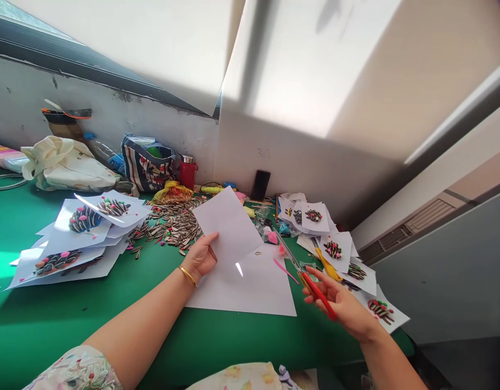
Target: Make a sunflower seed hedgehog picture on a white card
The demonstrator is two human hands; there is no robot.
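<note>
My left hand pinches the lower left edge of a blank white card, tilted up above the table. Beneath it a larger white sheet of paper lies flat. To the right, my right hand grips red-handled scissors, their blades pointing up and left, apart from the card. A pink strip and one seed lie near the scissors. Behind my left hand spreads a heap of striped sunflower seeds with small coloured bits among them.
Stacked cards decorated with seeds lie at left and right. At the back stand a striped bag, a red flask and a black phone. A cream cloth bag rests at back left on the green table.
</note>
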